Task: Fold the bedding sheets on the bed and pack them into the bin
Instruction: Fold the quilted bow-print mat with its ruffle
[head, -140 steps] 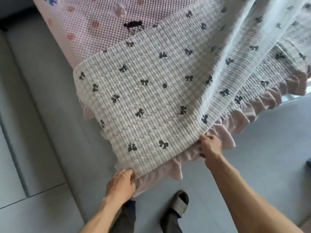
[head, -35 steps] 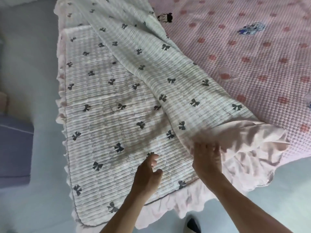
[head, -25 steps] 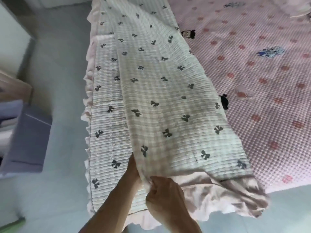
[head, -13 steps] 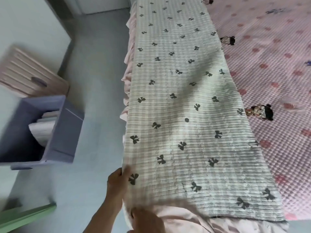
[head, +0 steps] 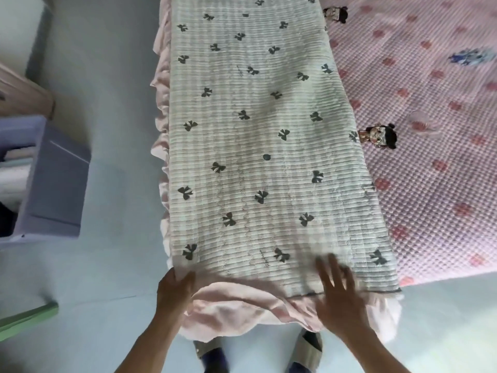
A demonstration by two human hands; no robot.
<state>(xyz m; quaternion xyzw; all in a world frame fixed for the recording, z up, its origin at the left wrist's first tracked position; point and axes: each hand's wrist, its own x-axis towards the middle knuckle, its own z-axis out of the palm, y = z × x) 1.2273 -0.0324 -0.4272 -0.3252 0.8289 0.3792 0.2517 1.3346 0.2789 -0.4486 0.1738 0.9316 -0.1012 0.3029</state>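
Slippers (head: 306,351) seen nearest, below quilt's hanging pink ruffle. Near-left corner of bow-print quilt (head: 258,157) pinched by left hand (head: 174,289), fingers curled round edge. Right hand (head: 338,300) laid flat, blurred, fingers spread on quilt's near edge. Quilt folded lengthwise on pink bed cover (head: 435,146). Purple bin (head: 51,181) on floor, well left of quilt.
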